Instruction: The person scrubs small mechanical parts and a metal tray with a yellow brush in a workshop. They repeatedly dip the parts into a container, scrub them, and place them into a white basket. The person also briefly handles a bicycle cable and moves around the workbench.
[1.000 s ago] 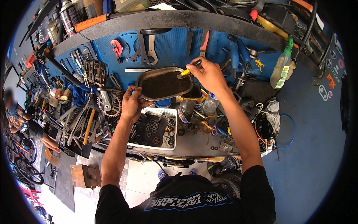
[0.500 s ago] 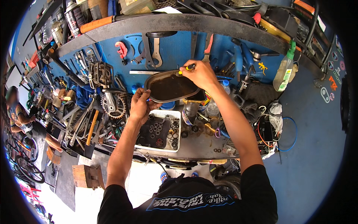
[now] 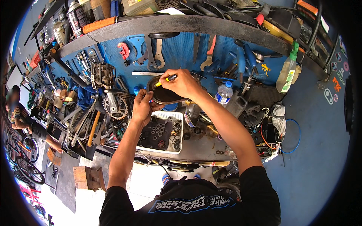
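My left hand (image 3: 142,107) is closed on the left end of a shallow, dark oval tray (image 3: 161,94), with the thumb over its rim. The tray's inside looks brown and dirty. In my right hand (image 3: 181,84) is a slim yellow-and-black brush-like tool (image 3: 171,78); its exact kind is unclear. The tool's yellow end reaches over the tray's left part, close to my left thumb. My right hand and wrist hide the tray's right side. Below the tray stands a white plastic basket (image 3: 181,145) with rings and small bearing-like parts.
A dark bottle (image 3: 191,115) and a clear water bottle (image 3: 224,93) stand on the bench. A crankset with chainring (image 3: 114,105) is at left. Wrenches (image 3: 158,52) hang on the blue back panel. A green-topped spray bottle (image 3: 288,71) hangs right. Another person (image 3: 26,116) stands far left.
My right hand and the tool have moved left across the tray, toward my left hand. The water bottle on the right has come into fuller view. My left hand has barely moved.
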`<state>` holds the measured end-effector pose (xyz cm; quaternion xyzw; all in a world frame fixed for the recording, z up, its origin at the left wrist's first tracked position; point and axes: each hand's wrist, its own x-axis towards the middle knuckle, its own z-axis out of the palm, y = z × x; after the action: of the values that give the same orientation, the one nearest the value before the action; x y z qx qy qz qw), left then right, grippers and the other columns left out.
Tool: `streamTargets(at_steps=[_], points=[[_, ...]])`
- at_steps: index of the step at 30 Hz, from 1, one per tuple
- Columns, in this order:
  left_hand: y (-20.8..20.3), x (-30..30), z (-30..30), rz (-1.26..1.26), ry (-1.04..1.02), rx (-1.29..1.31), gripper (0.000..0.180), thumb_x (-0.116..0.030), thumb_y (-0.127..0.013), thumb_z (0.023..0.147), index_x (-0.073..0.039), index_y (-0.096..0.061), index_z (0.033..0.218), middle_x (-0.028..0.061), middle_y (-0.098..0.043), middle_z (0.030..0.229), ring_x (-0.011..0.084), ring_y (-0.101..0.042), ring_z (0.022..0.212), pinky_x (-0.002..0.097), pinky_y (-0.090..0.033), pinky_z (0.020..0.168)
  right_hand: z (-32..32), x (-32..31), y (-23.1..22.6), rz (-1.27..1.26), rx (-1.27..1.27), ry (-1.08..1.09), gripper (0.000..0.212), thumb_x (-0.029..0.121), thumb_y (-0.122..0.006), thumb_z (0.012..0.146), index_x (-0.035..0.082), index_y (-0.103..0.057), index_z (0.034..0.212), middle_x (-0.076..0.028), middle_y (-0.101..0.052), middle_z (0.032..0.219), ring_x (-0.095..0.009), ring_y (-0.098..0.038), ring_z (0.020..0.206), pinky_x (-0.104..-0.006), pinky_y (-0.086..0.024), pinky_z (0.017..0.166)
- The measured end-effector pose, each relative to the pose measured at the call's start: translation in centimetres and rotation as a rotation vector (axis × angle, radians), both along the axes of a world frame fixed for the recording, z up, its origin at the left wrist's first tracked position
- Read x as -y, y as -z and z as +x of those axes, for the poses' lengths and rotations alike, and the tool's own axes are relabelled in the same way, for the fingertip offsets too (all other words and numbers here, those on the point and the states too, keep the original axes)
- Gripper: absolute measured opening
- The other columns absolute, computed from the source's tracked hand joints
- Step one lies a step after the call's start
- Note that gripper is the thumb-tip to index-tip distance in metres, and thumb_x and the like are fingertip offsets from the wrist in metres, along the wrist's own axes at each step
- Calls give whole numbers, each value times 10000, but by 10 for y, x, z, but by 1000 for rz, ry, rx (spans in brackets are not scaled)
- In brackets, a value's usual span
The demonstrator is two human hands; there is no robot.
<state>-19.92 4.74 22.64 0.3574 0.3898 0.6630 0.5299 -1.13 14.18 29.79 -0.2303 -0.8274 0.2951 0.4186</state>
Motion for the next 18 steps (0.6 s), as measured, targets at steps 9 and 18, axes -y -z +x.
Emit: streamTargets(at_steps=[9, 18], points=[[0, 2, -1, -16, -17, 9, 99, -185, -538, 1111, -106, -501, 1063, 102, -681, 1067, 290, -780, 899, 439, -700, 778, 24, -5, -11, -148, 145, -167, 220, 234, -806, 932, 48, -797, 1049, -81, -805, 928, -110, -706, 821, -302, -553, 761], [-2, -3, 1, -21, -22, -47, 120, -196, -527, 1115, -79, -510, 1091, 135, -689, 1044, 312, -786, 851, 422, -703, 731, 65, -9, -15, -263, 218, -205, 198, 206, -795, 952, 46, -799, 1069, -43, -803, 935, -73, -696, 820, -269, -538, 747]])
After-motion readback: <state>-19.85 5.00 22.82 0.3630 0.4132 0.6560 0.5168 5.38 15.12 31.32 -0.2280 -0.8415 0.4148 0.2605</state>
